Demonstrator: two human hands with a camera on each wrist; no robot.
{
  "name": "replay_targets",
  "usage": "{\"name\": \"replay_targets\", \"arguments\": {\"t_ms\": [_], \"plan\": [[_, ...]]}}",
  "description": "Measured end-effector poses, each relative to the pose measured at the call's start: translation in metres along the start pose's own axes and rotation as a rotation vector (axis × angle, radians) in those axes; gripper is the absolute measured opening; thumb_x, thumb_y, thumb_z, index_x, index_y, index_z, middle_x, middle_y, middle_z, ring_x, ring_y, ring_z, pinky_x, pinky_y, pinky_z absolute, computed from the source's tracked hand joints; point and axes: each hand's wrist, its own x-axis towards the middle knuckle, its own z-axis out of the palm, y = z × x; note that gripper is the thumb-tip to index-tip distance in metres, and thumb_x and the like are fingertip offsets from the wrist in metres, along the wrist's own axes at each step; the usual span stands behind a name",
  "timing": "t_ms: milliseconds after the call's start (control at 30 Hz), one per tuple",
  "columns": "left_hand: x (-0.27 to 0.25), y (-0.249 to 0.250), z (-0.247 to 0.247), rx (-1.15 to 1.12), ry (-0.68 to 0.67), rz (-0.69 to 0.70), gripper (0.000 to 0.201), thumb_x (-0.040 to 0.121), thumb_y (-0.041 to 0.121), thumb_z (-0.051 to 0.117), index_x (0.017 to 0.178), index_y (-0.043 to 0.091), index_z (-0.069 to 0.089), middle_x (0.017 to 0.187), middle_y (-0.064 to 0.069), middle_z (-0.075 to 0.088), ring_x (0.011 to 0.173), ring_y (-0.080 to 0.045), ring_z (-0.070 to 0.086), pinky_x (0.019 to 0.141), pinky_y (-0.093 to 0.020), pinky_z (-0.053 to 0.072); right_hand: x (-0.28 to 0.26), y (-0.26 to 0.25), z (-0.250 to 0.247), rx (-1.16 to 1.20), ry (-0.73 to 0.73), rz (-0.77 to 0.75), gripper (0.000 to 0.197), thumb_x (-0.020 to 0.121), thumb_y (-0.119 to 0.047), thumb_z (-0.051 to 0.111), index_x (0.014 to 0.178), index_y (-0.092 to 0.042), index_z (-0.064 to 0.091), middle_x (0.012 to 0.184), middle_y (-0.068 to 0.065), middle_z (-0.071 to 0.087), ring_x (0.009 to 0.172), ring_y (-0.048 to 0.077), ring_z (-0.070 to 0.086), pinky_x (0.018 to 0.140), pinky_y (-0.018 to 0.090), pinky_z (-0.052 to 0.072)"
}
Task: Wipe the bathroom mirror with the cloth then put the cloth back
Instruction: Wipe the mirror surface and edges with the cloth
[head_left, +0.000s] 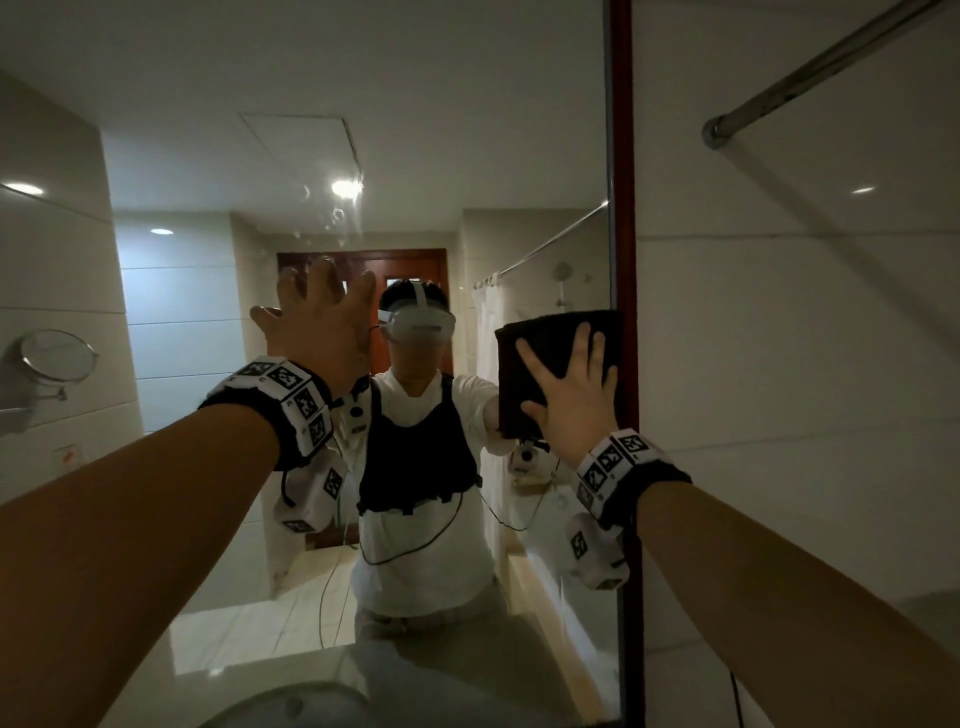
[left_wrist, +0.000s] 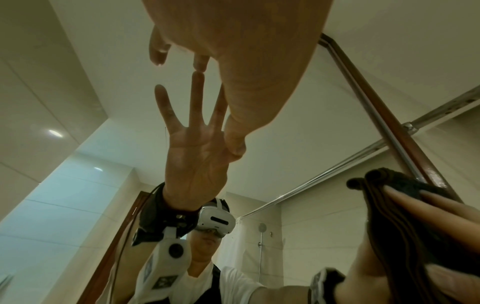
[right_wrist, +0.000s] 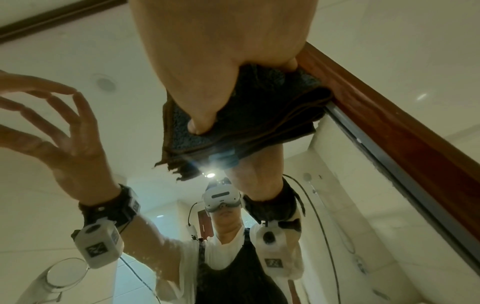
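While I was mid-wipe, the head view had my right hand (head_left: 574, 395) flat on the dark folded cloth (head_left: 540, 358), fingers spread and straight, pressing it against the mirror (head_left: 426, 156) right up at its right edge, touching the red-brown wooden frame (head_left: 622, 208). My left hand (head_left: 317, 327) was up at about the same height, well left of the cloth, fingers wide, holding nothing. Water spots or smears (head_left: 332, 218) showed on the glass above the left hand, so by my read that patch was not yet wiped. From the left wrist view, the left hand (left_wrist: 233, 41) had its fingertips meeting their reflection, so it touched the glass, open; the cloth (left_wrist: 405, 226) sat at lower right under straight fingers (left_wrist: 428, 207), beside the frame (left_wrist: 384, 115). From the right wrist view, the right hand (right_wrist: 221, 61) bore down on the cloth (right_wrist: 246, 119), thumb extended onto the terry face, nothing pinched; the folded layers butted against the frame (right_wrist: 389, 133). Left hand (right_wrist: 52, 127) was open, fingers loosely bent. Specks (right_wrist: 155, 261) showed low on the glass too. My estimate: wiping was underway, right edge covered, upper centre and lower areas left, then cloth return. Could not see where the cloth belongs.
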Motion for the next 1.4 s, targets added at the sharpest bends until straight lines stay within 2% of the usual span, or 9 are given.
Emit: {"name": "replay_targets", "arguments": {"t_ms": [233, 367, 500, 700, 867, 1033, 1100, 1233, 1400], "plan": [[0.003, -0.004, 0.007, 0.019, 0.027, 0.026, 0.090, 0.064, 0.036, 0.080, 0.140, 0.041, 0.030, 0.147, -0.011, 0.026, 0.132, -0.049, 0.029, 0.089, -0.069, 0.040, 0.047, -0.010, -0.036, 0.038, 0.034, 0.006, 0.081, 0.096, -0.044, 0.055, 0.150, -0.054, -0.004, 0.158, 0.021, -0.026, 0.145, 0.044, -0.021, 0.115, 0.069, 0.006], [0.002, -0.006, 0.008, 0.036, 0.050, 0.034, 0.087, 0.067, 0.037, 0.076, 0.141, 0.041, 0.031, 0.148, -0.011, 0.027, 0.131, -0.048, 0.029, 0.088, -0.067, 0.042, 0.092, -0.016, -0.075, 0.048, 0.048, 0.047, 0.081, 0.094, -0.049, 0.056, 0.151, -0.053, -0.002, 0.160, 0.021, -0.021, 0.147, 0.044, -0.015, 0.112, 0.071, 0.010], [0.002, -0.007, 0.008, 0.024, 0.036, 0.032, 0.088, 0.070, 0.040, 0.074, 0.144, 0.042, 0.026, 0.151, -0.010, 0.023, 0.134, -0.048, 0.025, 0.092, -0.069, 0.039, 0.107, -0.022, -0.084, 0.065, 0.076, 0.089, 0.081, 0.093, -0.052, 0.057, 0.151, -0.053, 0.001, 0.161, 0.021, -0.018, 0.147, 0.043, -0.012, 0.110, 0.072, 0.013], [0.001, -0.006, 0.008, -0.001, 0.038, 0.032, 0.090, 0.069, 0.037, 0.077, 0.143, 0.041, 0.027, 0.150, -0.011, 0.024, 0.135, -0.048, 0.024, 0.092, -0.070, 0.038, 0.086, -0.021, -0.067, 0.036, 0.071, 0.009, 0.080, 0.094, -0.050, 0.055, 0.151, -0.053, -0.001, 0.160, 0.020, -0.020, 0.147, 0.043, -0.015, 0.114, 0.070, 0.009], [-0.002, -0.002, 0.001, -0.007, 0.056, 0.016, 0.084, 0.066, 0.031, 0.080, 0.138, 0.035, 0.035, 0.143, -0.012, 0.030, 0.129, -0.043, 0.030, 0.090, -0.068, 0.037, 0.037, -0.034, -0.030, -0.004, 0.013, -0.036, 0.084, 0.095, -0.048, 0.054, 0.149, -0.053, -0.009, 0.158, 0.021, -0.028, 0.145, 0.044, -0.022, 0.114, 0.069, 0.007], [-0.021, 0.004, 0.006, -0.001, 0.081, -0.013, 0.066, 0.073, 0.034, 0.074, 0.130, 0.037, 0.042, 0.139, -0.008, 0.036, 0.127, -0.040, 0.033, 0.090, -0.069, 0.037, -0.012, -0.033, 0.004, -0.035, -0.120, -0.048, 0.090, 0.095, -0.048, 0.054, 0.145, -0.055, -0.021, 0.153, 0.018, -0.039, 0.143, 0.043, -0.029, 0.115, 0.069, 0.003], [-0.033, 0.004, 0.011, 0.019, 0.027, -0.015, 0.068, 0.074, 0.034, 0.075, 0.132, 0.038, 0.039, 0.138, -0.007, 0.035, 0.126, -0.041, 0.034, 0.091, -0.071, 0.037, -0.025, -0.030, 0.013, -0.041, -0.153, -0.054, 0.091, 0.095, -0.048, 0.054, 0.144, -0.055, -0.023, 0.151, 0.017, -0.042, 0.142, 0.043, -0.031, 0.115, 0.069, 0.001], [-0.048, -0.004, 0.020, 0.038, -0.020, -0.012, 0.081, 0.072, 0.039, 0.076, 0.139, 0.042, 0.030, 0.146, -0.005, 0.025, 0.131, -0.042, 0.029, 0.091, -0.072, 0.035, -0.033, -0.030, 0.017, -0.039, -0.165, -0.064, 0.090, 0.095, -0.047, 0.054, 0.145, -0.054, -0.020, 0.151, 0.017, -0.041, 0.141, 0.044, -0.032, 0.115, 0.069, 0.001], [-0.048, -0.008, 0.021, 0.056, 0.005, 0.034, 0.085, 0.068, 0.027, 0.077, 0.141, 0.037, 0.033, 0.144, -0.010, 0.027, 0.128, -0.044, 0.030, 0.094, -0.069, 0.034, -0.017, -0.040, 0.013, -0.016, -0.129, -0.069, 0.088, 0.095, -0.045, 0.055, 0.147, -0.054, -0.015, 0.153, 0.019, -0.038, 0.141, 0.044, -0.032, 0.114, 0.070, 0.000]]}}
